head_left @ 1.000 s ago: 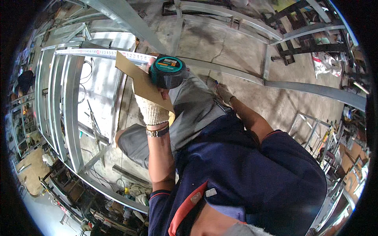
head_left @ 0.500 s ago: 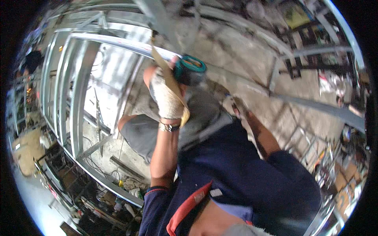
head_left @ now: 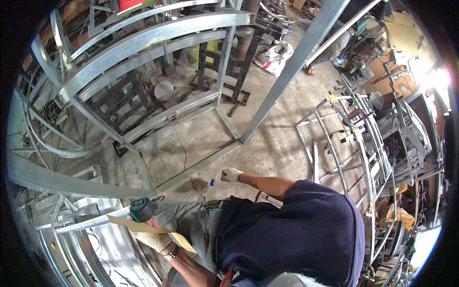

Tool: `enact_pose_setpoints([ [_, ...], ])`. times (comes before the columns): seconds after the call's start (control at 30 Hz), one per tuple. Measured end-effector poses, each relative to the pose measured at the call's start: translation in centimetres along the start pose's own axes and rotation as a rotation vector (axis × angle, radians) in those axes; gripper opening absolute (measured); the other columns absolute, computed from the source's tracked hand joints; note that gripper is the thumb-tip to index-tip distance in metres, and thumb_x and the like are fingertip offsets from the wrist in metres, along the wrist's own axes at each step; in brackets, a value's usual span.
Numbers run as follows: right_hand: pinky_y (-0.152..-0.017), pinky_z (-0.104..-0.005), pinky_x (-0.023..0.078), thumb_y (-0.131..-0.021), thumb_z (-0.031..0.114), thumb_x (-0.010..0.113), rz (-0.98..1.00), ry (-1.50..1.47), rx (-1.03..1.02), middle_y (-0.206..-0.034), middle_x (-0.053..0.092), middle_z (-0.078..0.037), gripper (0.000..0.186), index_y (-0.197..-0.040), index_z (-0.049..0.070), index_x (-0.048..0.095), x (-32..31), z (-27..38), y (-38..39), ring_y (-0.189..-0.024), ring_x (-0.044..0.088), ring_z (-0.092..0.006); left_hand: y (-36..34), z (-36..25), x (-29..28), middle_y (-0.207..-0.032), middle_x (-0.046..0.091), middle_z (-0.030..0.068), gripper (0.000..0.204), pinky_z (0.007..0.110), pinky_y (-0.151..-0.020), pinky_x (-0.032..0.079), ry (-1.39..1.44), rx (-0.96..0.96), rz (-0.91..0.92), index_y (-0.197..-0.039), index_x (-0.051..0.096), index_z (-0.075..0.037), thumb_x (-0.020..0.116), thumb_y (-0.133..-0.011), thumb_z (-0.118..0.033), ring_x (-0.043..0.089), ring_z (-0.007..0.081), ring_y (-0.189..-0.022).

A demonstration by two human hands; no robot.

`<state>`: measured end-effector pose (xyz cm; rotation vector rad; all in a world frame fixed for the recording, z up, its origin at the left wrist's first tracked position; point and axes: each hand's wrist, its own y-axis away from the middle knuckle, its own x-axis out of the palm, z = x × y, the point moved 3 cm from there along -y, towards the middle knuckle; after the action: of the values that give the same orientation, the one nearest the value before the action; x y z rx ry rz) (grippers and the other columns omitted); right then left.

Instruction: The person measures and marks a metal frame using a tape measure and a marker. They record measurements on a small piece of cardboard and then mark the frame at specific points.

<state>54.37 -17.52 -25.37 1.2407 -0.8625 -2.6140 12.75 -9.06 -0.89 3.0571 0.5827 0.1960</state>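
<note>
My gloved left hand [head_left: 152, 239] grips a black-and-teal tape measure [head_left: 142, 208] together with a bent tan cardboard piece [head_left: 124, 223], low at the left of the head view. The white blade [head_left: 95, 221] is drawn out along a steel rail [head_left: 71, 227]. My gloved right hand [head_left: 231, 175] reaches out over the concrete floor with curled fingers; whether anything is inside them I cannot make out. A small blue object [head_left: 212, 182] lies on the floor just below and left of it.
Steel frames [head_left: 162, 24] stand ahead and left, with an upright beam [head_left: 287, 86]. A white sack [head_left: 275, 57] and black metal grilles [head_left: 239, 81] are behind. Another person's leg and foot [head_left: 313, 68] show at upper right. A welded grid frame [head_left: 334, 153] is on the right.
The view has swung toward the frames and right side. My right hand has moved away from beside my leg, out over the floor. My left hand still holds the tape measure and cardboard.
</note>
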Motion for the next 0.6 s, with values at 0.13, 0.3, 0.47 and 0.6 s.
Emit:
enact_pose_setpoints([
  [0.13,-0.084,-0.0489,0.053,-0.082,0.046,0.065,-0.105,-0.077,0.110,-0.102,0.071,-0.025,0.049,-0.103,0.002,0.069,-2.4,-0.9,2.4,-0.100,0.068,-0.0417,-0.1,0.1,1.0,-0.072,0.048,0.0011,0.023,0.024,-0.052,0.038,0.091,-0.027,-0.179,-0.100,0.053,-0.010,0.049,-0.104,-0.032,0.046,0.0143,-0.058],
  [0.3,-0.088,-0.0481,0.053,-0.084,0.032,0.063,-0.181,-0.038,0.205,-0.108,0.071,-0.023,0.043,-0.114,0.000,0.065,-2.7,-1.1,5.7,-0.106,0.067,-0.0411,0.8,-2.7,2.5,-0.064,0.045,0.0001,0.024,0.022,-0.042,0.033,0.431,-0.200,-0.033,-0.112,0.057,-0.013,0.051,-0.103,-0.035,0.041,0.0114,-0.047],
  [0.47,-0.089,-0.0473,0.053,-0.086,0.017,0.058,-0.191,-0.111,0.092,-0.109,0.070,-0.023,0.033,-0.115,0.004,0.063,-3.5,0.7,7.2,-0.106,0.067,-0.0405,0.7,-3.3,2.9,-0.064,0.050,0.0002,0.040,0.022,-0.039,0.035,0.268,-0.185,-0.128,-0.138,0.053,-0.017,0.050,-0.104,-0.037,0.043,0.0096,-0.046],
  [0.6,-0.074,-0.0478,0.055,-0.088,0.019,0.059,-0.122,-0.186,-0.029,-0.088,0.071,-0.022,0.020,-0.099,0.006,0.068,-4.3,4.2,7.1,-0.086,0.071,-0.0396,0.5,-2.8,2.6,-0.065,0.050,0.0004,0.047,0.022,-0.039,0.038,0.306,-0.206,-0.139,-0.148,0.046,-0.016,0.048,-0.105,-0.036,0.044,0.0093,-0.046],
])
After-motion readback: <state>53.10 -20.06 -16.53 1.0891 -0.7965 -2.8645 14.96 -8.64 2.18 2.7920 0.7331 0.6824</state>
